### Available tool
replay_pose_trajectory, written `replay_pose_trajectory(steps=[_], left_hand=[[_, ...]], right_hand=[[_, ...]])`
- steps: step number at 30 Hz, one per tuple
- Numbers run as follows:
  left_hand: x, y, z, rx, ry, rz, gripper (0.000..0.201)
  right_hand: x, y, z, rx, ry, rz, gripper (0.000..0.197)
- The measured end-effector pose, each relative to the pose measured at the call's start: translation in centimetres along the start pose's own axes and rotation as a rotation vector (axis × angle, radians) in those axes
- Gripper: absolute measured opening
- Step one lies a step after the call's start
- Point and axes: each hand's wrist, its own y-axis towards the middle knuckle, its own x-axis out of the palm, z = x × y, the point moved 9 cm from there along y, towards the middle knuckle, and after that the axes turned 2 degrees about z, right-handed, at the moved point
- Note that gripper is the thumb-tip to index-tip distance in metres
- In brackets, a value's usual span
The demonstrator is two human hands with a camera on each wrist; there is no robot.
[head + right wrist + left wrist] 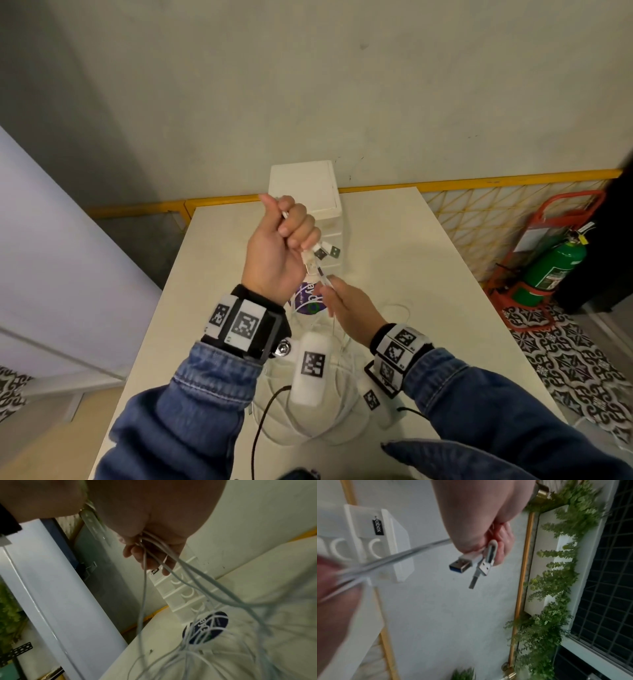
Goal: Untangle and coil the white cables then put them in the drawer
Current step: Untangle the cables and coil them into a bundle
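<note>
- Head view: left hand (279, 246) fists thin white rubbery cables (320, 407), metal USB plugs (325, 253) jutting toward 3 o'clock.
- Right hand (346, 310) pinches strands.
- White plastic drawer unit (305, 190) at 12 o'clock.

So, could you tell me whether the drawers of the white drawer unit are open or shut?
Shut, as far as visible: the drawer unit's fronts with curved handles sit flush in the right wrist view; the lowest is partly hidden by the white cables.

- cables (192, 573): white, silver plugs (483, 568), one blue inside
- drawer unit (305, 186): white
- table (428, 260): cream
- sleeves (191, 407): blue denim
- fire extinguisher (551, 267): green
- floor tiles (579, 370): black-and-white pattern
- railing (479, 180): yellow
</note>
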Motion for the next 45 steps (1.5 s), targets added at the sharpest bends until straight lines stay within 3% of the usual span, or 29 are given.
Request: replay_pose_trajectory(steps=[4, 7, 9, 12, 15, 18, 20, 24, 28, 30, 33, 37, 42, 45], left_hand=[[-0.9, 0.5, 3.2, 0.189, 0.079, 0.061, 0.044], [-2.8, 0.3, 4.4, 0.320, 0.217, 0.186, 0.041], [-4.3, 0.0, 4.9, 0.393, 0.412, 0.272, 0.037], [-5.2, -0.9, 5.0, 0.479, 0.941, 0.323, 0.030], [-6.2, -1.4, 2.7, 0.380, 1.416, 0.261, 0.025], [-8.2, -1.2, -0.9, 0.067, 1.702, 0.077, 0.030], [-9.0, -1.8, -2.7, -0.144, 1.665, -0.018, 0.042], [-8.5, -3.6, -5.8, -0.453, 1.328, -0.123, 0.062], [-7.4, -4.4, -7.1, -0.555, 1.098, -0.133, 0.052], [-6.4, -4.4, -7.0, -0.536, 0.946, -0.136, 0.048], [-4.6, -3.8, -5.8, -0.457, 0.662, -0.139, 0.049], [-1.7, -2.8, -3.2, -0.350, 0.369, -0.178, 0.049], [-0.3, -2.2, 0.3, -0.167, 0.290, -0.124, 0.051], [-0.3, -1.8, 3.9, -0.010, 0.271, -0.091, 0.049]], right_hand=[[0.8, -0.7, 2.7, 0.133, 0.158, -0.016, 0.032], [1.0, -0.8, 1.8, 0.110, 0.152, -0.062, 0.024], [1.2, -1.0, 0.7, 0.061, 0.098, -0.099, 0.018], [1.1, -1.5, -0.1, -0.006, 0.056, -0.111, 0.022], [0.6, -1.8, -1.0, -0.113, 0.021, -0.087, 0.032], [-0.5, -1.7, -2.1, -0.179, 0.025, -0.029, 0.033], [-1.7, -1.2, -2.7, -0.187, 0.051, 0.015, 0.023], [-4.6, 0.3, -2.5, -0.153, 0.026, 0.101, 0.010], [-5.3, 0.9, -1.9, -0.211, -0.045, 0.077, 0.007], [-5.2, 0.7, -1.8, -0.277, -0.162, 0.092, 0.031], [-4.8, 0.7, 0.1, -0.198, -0.264, 0.111, 0.046], [-3.6, -0.1, 3.0, -0.071, -0.265, 0.070, 0.035], [-2.9, -0.6, 3.9, -0.060, -0.233, 0.042, 0.032], [-2.7, -1.6, 6.5, 0.033, -0.238, -0.020, 0.031]])
